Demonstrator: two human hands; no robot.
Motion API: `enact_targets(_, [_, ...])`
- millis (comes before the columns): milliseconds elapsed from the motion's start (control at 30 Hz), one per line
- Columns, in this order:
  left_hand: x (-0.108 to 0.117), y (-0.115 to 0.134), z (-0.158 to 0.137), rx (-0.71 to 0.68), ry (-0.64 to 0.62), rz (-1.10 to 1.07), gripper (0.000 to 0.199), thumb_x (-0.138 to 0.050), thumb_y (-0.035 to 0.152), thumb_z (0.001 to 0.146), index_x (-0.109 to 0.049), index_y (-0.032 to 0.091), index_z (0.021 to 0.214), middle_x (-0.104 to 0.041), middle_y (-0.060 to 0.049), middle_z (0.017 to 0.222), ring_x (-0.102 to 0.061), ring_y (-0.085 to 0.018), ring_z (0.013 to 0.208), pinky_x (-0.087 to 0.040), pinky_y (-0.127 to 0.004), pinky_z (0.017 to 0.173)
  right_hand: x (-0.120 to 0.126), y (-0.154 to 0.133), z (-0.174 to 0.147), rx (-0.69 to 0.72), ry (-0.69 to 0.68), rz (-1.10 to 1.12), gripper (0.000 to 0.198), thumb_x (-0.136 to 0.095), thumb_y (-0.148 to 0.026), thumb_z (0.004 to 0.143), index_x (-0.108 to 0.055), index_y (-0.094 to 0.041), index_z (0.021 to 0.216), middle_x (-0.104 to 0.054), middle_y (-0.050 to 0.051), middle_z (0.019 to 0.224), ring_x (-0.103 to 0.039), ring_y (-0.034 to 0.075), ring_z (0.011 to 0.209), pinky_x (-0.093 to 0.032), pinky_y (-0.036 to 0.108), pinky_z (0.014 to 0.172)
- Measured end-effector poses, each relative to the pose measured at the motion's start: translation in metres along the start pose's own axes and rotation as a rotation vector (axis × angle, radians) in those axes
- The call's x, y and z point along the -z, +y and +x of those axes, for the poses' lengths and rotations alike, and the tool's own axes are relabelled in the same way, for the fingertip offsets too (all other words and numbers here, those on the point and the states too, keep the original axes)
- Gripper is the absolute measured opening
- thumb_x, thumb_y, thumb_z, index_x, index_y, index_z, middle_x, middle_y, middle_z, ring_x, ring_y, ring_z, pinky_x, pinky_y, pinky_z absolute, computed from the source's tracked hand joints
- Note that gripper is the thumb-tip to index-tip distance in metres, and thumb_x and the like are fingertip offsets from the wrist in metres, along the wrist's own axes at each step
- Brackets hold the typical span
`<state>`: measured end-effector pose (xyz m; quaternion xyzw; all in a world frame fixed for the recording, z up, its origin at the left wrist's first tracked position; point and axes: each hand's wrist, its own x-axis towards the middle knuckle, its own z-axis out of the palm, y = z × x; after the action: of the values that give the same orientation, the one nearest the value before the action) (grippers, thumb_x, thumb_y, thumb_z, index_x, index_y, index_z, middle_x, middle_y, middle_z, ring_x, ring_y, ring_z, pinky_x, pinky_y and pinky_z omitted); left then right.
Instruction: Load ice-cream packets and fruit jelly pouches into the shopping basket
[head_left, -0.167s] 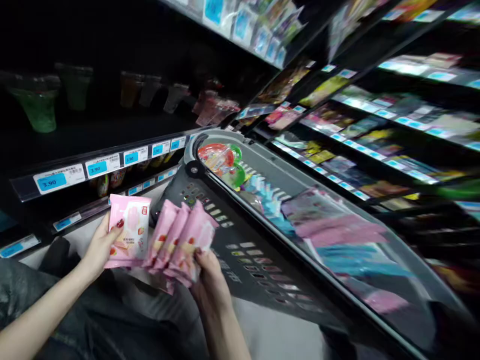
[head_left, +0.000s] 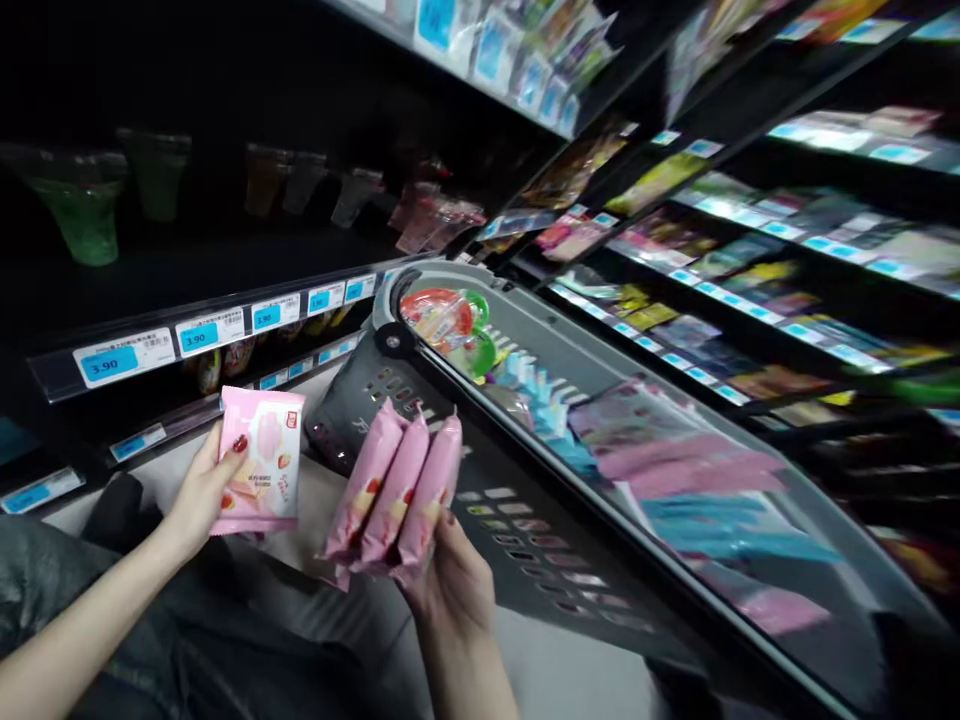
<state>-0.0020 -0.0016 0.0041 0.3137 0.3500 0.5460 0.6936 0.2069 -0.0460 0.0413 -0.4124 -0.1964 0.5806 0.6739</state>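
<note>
My left hand (head_left: 204,490) pinches a pink snack packet (head_left: 262,460) by its left edge, thumb on the front, its printed face toward me. In my right hand (head_left: 454,575) is a row of 3 matching pink packets (head_left: 397,490), stood on edge side by side, with the fingers closed around their lower right end. A gap separates the two lots of packets. Just behind them stands a grey shopping basket (head_left: 525,530), tilted in view, its slotted side facing me.
Inside the basket are round red and green containers (head_left: 450,320), blue packets (head_left: 547,410) and pink packets (head_left: 675,465). At the left a dark shelf with price labels (head_left: 124,358) bears plastic cups (head_left: 82,210). Blurred stocked shelves (head_left: 772,230) fill the right side.
My right hand has moved right and turned, taking its packets away from the one in my left hand, so their narrow sides now show. My left hand has hardly moved.
</note>
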Motion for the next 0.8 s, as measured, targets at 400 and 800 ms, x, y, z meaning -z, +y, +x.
enact_targets(400, [0.002, -0.014, -0.013, -0.018, -0.247, 0.37, 0.082, -0.055, 0.043, 0.078, -0.012, 0.013, 0.141, -0.02, -0.011, 0.145, -0.023, -0.022, 0.132, -0.021, -0.031, 0.108, -0.027, 0.058, -0.015, -0.044, -0.133, -0.294, 0.06, -0.074, -0.026, 0.06, -0.048, -0.017, 0.113, -0.062, 0.009, 0.106, -0.06, 0.023, 0.092, -0.047, 0.036, 0.085])
enact_targets(800, [0.011, -0.036, -0.026, -0.03, -0.117, 0.749, 0.1, -0.039, 0.059, 0.076, 0.007, -0.005, 0.138, -0.003, -0.024, 0.145, 0.004, -0.03, 0.135, -0.007, -0.045, 0.109, -0.024, 0.065, -0.01, -0.137, -0.223, -0.42, 0.064, -0.077, -0.035, 0.052, -0.046, -0.016, 0.105, -0.059, 0.009, 0.108, -0.058, 0.021, 0.094, -0.044, 0.034, 0.087])
